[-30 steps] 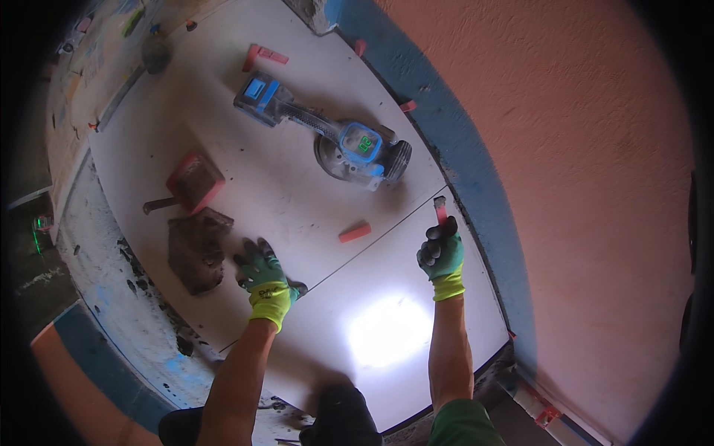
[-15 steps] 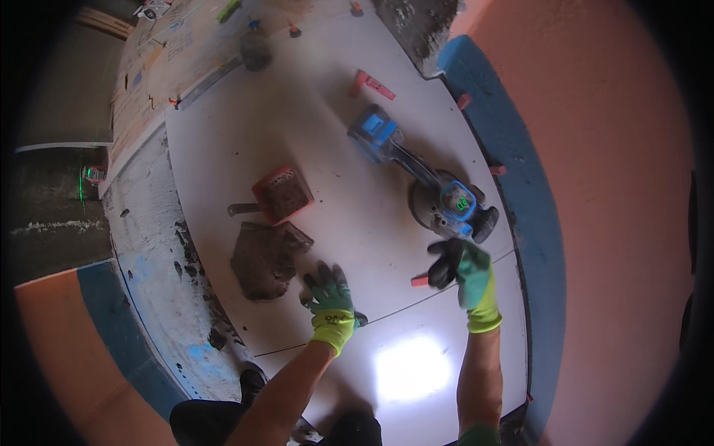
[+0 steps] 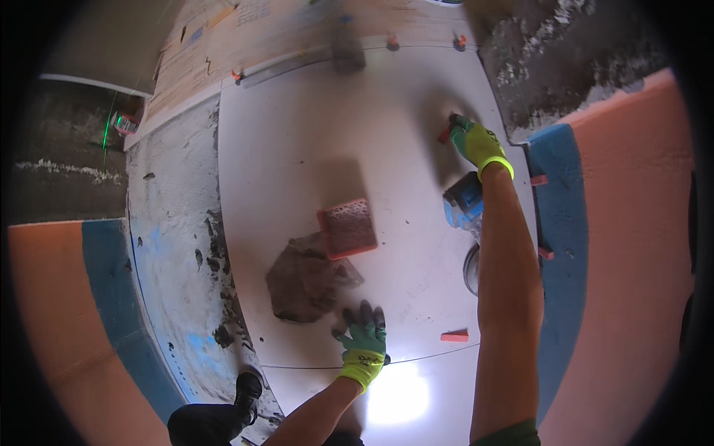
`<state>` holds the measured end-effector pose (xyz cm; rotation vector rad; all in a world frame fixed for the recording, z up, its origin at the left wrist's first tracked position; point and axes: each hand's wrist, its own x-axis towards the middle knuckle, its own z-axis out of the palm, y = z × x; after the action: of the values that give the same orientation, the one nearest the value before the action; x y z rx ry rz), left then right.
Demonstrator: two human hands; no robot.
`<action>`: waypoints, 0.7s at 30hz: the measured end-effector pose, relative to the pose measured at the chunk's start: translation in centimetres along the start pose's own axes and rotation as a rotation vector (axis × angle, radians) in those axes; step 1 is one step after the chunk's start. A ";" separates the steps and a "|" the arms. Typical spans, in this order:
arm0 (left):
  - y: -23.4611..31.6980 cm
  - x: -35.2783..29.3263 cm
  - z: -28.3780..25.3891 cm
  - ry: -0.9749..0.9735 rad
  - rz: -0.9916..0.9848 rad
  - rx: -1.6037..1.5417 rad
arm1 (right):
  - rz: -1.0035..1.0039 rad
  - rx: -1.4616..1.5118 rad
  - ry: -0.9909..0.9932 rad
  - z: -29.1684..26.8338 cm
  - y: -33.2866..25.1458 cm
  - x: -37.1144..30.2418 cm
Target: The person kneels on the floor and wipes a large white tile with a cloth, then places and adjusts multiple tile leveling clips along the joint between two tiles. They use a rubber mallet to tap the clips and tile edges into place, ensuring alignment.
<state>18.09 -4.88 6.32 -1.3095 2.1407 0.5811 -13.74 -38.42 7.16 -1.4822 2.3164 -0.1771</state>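
Observation:
My left hand [image 3: 364, 342], in a green and yellow glove with dark fingertips, lies flat on the large pale tile [image 3: 282, 156], fingers spread. Just beyond it is a crumpled brown cloth [image 3: 301, 282], with a red-edged rectangular tool [image 3: 348, 228] against its upper right side. My right hand [image 3: 476, 141] reaches far out to the right, its fingers closed on a red wedge [image 3: 444, 136] that sticks out beside them. Below that wrist stands a blue and black battery-powered suction lifter [image 3: 464, 201], largely hidden by my right forearm. Another red wedge [image 3: 454, 336] lies by the tile joint.
Red wedges [image 3: 547, 253] sit along the right tile edge beside the blue and orange wall [image 3: 617, 201]. Orange clips [image 3: 460, 42] line the far edge. A dark bottle-like object [image 3: 346, 50] stands there. At left are rough grey floor [image 3: 171, 215] and a laser level [image 3: 125, 123] with a green line.
My right hand has moved far forward from beside the suction lifter to the red wedge and closed on it. My left hand stays flat on the tile. The view has shifted.

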 end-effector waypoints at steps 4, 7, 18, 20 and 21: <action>0.0 -0.1 0.4 0.078 0.020 0.088 | 0.091 -0.123 -0.215 1.4 -0.7 2.6; 0.0 0.0 0.9 0.104 0.012 0.081 | -0.017 -0.130 -0.171 1.6 -1.1 2.9; 0.1 -0.1 -0.3 0.032 -0.006 -0.017 | -0.171 1.936 0.045 -3.3 -2.2 -12.7; 0.1 -0.1 -0.4 0.011 -0.004 -0.012 | -0.209 2.066 -0.005 -3.4 -1.9 -17.6; 0.2 -0.1 -0.4 0.021 -0.004 -0.002 | -0.217 2.128 -0.034 -3.5 -1.6 -19.6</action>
<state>17.88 -5.01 6.72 -1.3264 2.1539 0.5705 -6.48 -21.97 15.76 -0.3783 0.6877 -1.7921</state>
